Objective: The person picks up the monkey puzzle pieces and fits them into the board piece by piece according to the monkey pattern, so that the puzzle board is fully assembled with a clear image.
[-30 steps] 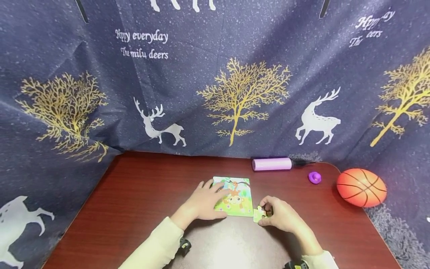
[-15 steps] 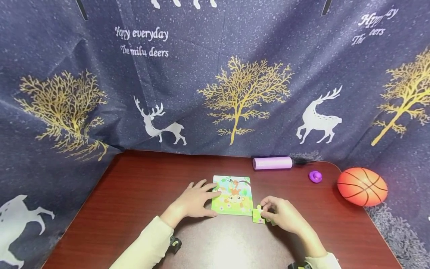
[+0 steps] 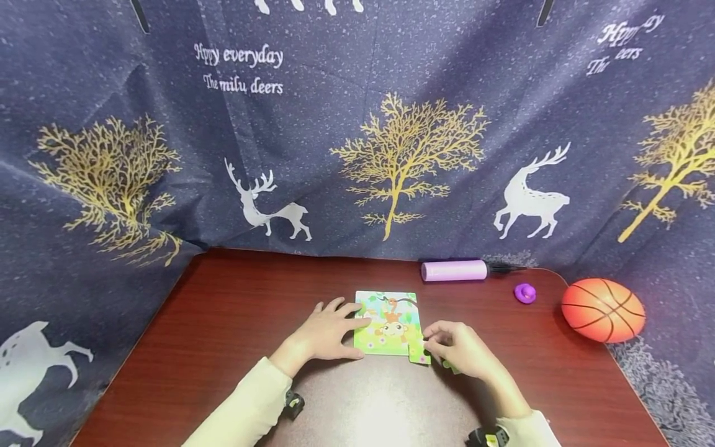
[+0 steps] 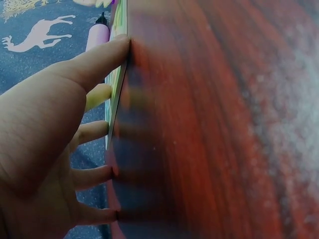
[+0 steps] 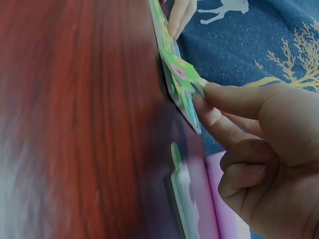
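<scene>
A square picture board (image 3: 385,332) with a monkey, a jigsaw puzzle, lies flat on the table. My left hand (image 3: 329,331) rests along its left side with fingers spread, some of them touching the board. With thumb and forefinger my right hand (image 3: 465,349) pinches a green puzzle piece (image 3: 419,352) bearing a pink flower. In the right wrist view the held piece (image 5: 178,71) is tilted over the board's lower right corner. Another puzzle piece (image 5: 184,199) lies on the table beneath the right hand, mostly hidden in the head view.
Behind the puzzle lies a lilac hand pump (image 3: 455,270) with a black nozzle. A small purple hat-shaped thing (image 3: 525,293) and an orange basketball (image 3: 603,310) are at the right. A dark patterned cloth (image 3: 335,124) hangs along the table's back edge.
The left hand has slid left off the picture, uncovering it. The right hand has brought the pinched piece from the table beside the board up onto its lower right corner.
</scene>
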{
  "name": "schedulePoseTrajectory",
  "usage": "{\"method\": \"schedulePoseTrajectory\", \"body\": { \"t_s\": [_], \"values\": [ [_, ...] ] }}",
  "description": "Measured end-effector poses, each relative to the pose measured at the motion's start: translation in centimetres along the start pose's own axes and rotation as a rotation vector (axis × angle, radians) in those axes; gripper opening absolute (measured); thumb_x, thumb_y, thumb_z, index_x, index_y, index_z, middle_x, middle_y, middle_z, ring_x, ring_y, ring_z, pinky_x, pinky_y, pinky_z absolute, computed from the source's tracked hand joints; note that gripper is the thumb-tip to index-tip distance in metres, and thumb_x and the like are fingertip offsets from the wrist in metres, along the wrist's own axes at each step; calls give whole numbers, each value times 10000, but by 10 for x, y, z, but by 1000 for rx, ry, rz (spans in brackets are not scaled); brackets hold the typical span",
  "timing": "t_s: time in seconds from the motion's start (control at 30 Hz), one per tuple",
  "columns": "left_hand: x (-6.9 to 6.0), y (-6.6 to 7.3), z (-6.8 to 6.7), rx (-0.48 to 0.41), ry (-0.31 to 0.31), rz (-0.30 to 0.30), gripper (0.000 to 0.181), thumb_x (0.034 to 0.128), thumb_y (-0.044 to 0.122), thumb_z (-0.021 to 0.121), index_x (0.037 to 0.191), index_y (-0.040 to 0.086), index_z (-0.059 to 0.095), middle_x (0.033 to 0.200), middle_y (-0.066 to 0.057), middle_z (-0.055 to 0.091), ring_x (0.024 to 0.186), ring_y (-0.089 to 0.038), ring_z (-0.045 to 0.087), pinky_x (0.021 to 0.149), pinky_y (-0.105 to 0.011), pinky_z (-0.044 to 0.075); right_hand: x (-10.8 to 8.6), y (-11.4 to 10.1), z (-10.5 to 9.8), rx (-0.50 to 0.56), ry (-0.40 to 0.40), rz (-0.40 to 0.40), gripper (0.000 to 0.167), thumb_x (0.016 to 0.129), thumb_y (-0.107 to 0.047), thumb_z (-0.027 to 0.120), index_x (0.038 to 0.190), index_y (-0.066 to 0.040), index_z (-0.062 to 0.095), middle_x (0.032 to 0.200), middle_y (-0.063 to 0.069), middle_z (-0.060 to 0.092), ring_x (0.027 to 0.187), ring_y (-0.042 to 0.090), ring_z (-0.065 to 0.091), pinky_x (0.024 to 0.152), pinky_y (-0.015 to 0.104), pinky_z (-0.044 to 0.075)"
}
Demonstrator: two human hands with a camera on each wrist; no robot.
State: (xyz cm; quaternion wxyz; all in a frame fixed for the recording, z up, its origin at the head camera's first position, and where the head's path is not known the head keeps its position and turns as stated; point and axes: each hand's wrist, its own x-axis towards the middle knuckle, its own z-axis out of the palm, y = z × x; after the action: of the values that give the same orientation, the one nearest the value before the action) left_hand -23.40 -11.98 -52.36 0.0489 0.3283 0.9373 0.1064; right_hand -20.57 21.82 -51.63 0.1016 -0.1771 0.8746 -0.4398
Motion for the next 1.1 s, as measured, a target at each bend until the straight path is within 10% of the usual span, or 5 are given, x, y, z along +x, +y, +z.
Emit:
{"method": "schedulePoseTrajectory", "body": {
  "t_s": [0.23,1.1],
  "values": [
    [0,0,0,-8,-5,-6,726,888,657,702,1526,348,545,1598,-18,419,1490,-431,314,1088,-727,316,18,-13,18,-46,88,-24,55,941,-142,774,994,-126,768,842,-65,734,717,84,658,682,267,527],
    [-2,3,-1,-27,21,-10,727,886,653,695,1515,314,561,1588,-22,442,1481,-457,324,1092,-739,302,57,-48,75,-192,124,22,83,948,-150,729,987,-183,794,1002,-47,755,968,179,691,889,490,545]
  ]
}}
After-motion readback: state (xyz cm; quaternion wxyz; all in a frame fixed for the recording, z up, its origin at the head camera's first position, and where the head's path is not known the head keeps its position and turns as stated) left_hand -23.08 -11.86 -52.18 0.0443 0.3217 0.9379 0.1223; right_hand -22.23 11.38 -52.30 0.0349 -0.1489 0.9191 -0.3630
